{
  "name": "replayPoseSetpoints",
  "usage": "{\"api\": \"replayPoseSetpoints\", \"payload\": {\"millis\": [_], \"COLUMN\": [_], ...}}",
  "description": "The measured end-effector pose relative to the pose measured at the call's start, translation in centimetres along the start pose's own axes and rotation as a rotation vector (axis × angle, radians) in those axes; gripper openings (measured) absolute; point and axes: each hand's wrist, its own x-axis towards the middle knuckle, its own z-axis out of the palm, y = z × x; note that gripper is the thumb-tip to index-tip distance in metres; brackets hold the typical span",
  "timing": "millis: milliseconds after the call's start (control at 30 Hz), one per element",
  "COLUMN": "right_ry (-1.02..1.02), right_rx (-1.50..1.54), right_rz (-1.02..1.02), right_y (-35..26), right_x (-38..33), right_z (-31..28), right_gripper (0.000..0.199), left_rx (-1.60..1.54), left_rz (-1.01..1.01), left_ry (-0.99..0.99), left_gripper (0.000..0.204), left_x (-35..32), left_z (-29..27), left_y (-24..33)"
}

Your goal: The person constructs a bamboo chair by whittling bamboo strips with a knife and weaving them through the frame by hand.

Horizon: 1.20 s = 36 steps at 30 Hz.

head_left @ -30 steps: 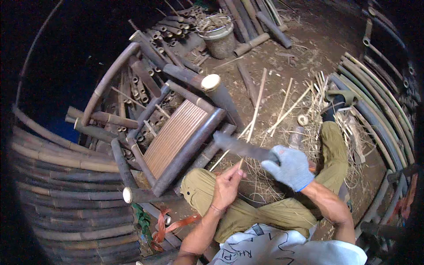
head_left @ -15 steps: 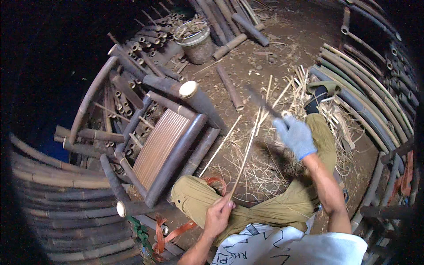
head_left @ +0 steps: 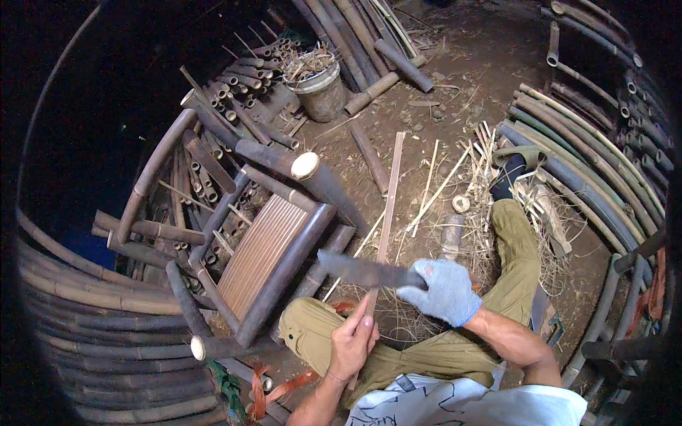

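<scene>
My bare left hand [head_left: 353, 342] is closed around the lower part of a long, flat bamboo strip [head_left: 391, 195], which points up and away between my knees. My right hand [head_left: 446, 292], in a pale blue-grey glove, grips a broad-bladed knife [head_left: 359, 270]. The dark blade lies across the strip just above my left fingers, its tip toward the left; whether it touches the strip I cannot tell. Left of my knee stands a dark bamboo frame with a slatted bamboo panel [head_left: 261, 252].
Thin shavings and narrow strips litter the ground near my foot. A short bamboo block [head_left: 452, 238] stands ahead of my right hand. Bundled poles [head_left: 579, 160] lie at right, stacked poles [head_left: 114, 323] at left. A bucket of scraps [head_left: 317, 92] stands at the back.
The knife has swung from the far right, blade pointing away, down and left across the strip. The strip now shows its flat, wider face and stands steeper.
</scene>
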Motion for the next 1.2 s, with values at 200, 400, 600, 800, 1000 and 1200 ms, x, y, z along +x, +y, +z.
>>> {"api": "replayPoseSetpoints", "payload": {"millis": [200,400,600,800,1000,1200], "right_ry": [0.110,0.383,0.125,-0.066,-0.166,0.133], "right_rx": [-0.006,-0.138,0.097,-0.346,-0.566,-0.412], "right_rz": [0.032,0.218,0.588,0.838,0.737,0.106], "right_y": [1.2,15.8,19.4,23.8,26.7,15.7], "right_x": [1.9,5.9,6.0,-2.1,-5.4,10.0], "right_z": [-1.2,-2.5,1.7,13.4,16.5,9.8], "right_gripper": [0.045,0.039,0.042,0.031,0.063,0.061], "left_rx": [-0.050,0.026,0.043,0.606,0.756,0.691], "left_rz": [0.046,-0.063,0.052,0.455,0.471,0.411], "left_ry": [0.017,-0.101,0.172,0.454,0.755,0.907], "left_gripper": [0.045,0.042,0.027,0.028,0.046,0.052], "left_x": [-1.8,-6.7,-3.6,7.5,17.1,20.3], "left_z": [-0.5,-3.0,-7.9,-17.1,-26.6,-35.7], "left_y": [-1.4,-4.8,-2.6,2.7,-1.7,-6.2]}}
